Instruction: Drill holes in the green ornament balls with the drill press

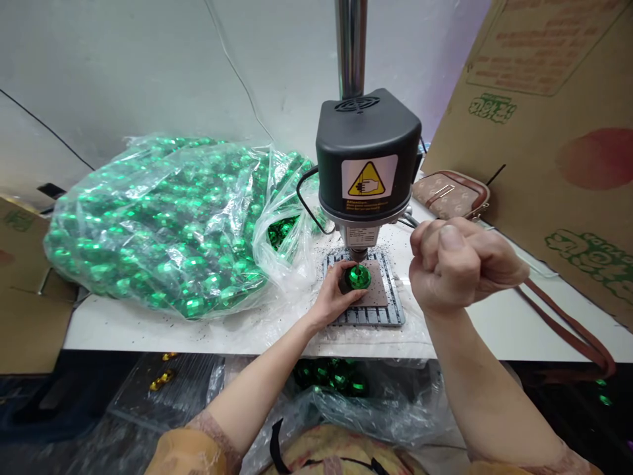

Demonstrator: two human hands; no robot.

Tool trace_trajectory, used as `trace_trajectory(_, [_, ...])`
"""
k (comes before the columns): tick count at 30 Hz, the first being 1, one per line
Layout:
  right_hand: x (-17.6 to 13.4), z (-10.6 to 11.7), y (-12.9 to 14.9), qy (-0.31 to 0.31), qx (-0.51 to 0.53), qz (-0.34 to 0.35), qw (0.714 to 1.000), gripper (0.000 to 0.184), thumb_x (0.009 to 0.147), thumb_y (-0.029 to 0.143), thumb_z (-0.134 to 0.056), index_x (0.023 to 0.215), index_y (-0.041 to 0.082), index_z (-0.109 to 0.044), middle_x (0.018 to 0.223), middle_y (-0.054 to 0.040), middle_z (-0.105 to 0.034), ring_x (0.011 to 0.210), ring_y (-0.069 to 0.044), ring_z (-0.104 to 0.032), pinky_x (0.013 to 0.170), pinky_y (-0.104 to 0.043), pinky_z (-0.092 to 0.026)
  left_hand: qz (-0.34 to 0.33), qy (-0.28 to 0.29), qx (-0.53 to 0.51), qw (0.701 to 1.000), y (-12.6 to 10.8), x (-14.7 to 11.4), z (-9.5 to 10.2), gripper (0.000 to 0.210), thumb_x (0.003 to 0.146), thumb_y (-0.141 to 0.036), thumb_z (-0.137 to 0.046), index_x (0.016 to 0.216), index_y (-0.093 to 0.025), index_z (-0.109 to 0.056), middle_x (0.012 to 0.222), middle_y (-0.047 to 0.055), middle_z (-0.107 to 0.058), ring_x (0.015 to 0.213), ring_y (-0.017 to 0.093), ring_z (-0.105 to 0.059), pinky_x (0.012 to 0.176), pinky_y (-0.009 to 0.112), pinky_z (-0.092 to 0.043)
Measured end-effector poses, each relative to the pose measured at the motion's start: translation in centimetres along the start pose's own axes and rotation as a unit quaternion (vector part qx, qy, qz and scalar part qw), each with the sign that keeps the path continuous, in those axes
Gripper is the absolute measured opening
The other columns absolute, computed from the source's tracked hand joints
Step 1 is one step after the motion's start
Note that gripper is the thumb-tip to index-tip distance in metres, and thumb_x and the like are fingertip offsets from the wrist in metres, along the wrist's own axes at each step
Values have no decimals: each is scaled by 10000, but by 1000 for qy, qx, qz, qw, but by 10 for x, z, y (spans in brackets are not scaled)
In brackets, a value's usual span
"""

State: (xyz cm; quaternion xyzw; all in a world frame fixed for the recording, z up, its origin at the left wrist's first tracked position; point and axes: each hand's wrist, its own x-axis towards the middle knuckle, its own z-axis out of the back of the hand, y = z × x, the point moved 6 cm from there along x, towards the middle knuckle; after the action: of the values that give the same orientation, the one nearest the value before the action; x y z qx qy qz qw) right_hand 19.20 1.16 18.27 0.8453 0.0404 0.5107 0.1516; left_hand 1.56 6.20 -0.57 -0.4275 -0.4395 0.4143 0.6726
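A bench drill press (368, 155) with a black motor housing stands in front of me. Beneath its chuck, a shiny green faceted ball (359, 277) rests on a small brown board (376, 290) over the slotted metal base (395, 310). My left hand (339, 290) grips this ball between thumb and fingers, from the left. To the right of the motor, my right hand (452, 264) is raised and closed in a fist around the end of the drill press lever (408, 219); the fingers hide most of the lever. Dark shavings lie around the base.
A large clear bag (163, 224) of green balls fills the table's left side. Below the table edge, more green balls (336, 376) lie in plastic. A patterned pouch (450, 191) with a brown strap sits behind my right hand. Cardboard boxes (554, 178) stand at both sides.
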Motion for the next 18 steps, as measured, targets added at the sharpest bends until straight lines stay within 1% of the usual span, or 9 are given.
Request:
trace_trajectory(6, [-4, 1, 1, 17, 24, 11, 1000, 435, 851, 51, -543, 599, 163, -207, 556, 65, -289, 463, -7, -303, 462, -219, -335, 7, -6, 0, 1000, 2, -1, 0, 574, 787, -363, -867, 1270, -245, -580, 1283, 106, -636, 1235, 311, -592, 1093, 490, -446])
trace_trajectory(13, [-7, 3, 1, 20, 31, 16, 999, 426, 836, 47, -548, 597, 156, -213, 544, 67, -276, 459, -4, -280, 471, -217, -321, 10, -10, -3, 1000, 1, -1, 0, 561, 784, -378, -870, 1254, -251, -591, 1253, 93, -637, 1215, 298, -592, 1072, 469, -454])
trace_trajectory(18, [-13, 4, 3, 20, 22, 27, 999, 457, 832, 75, -570, 573, 153, -201, 518, 69, -273, 438, -7, -297, 484, -239, -349, 10, -14, -8, 1000, 0, -2, 0, 557, 781, -382, -869, 1244, -246, -592, 1246, 94, -634, 1208, 293, -596, 1078, 480, -458])
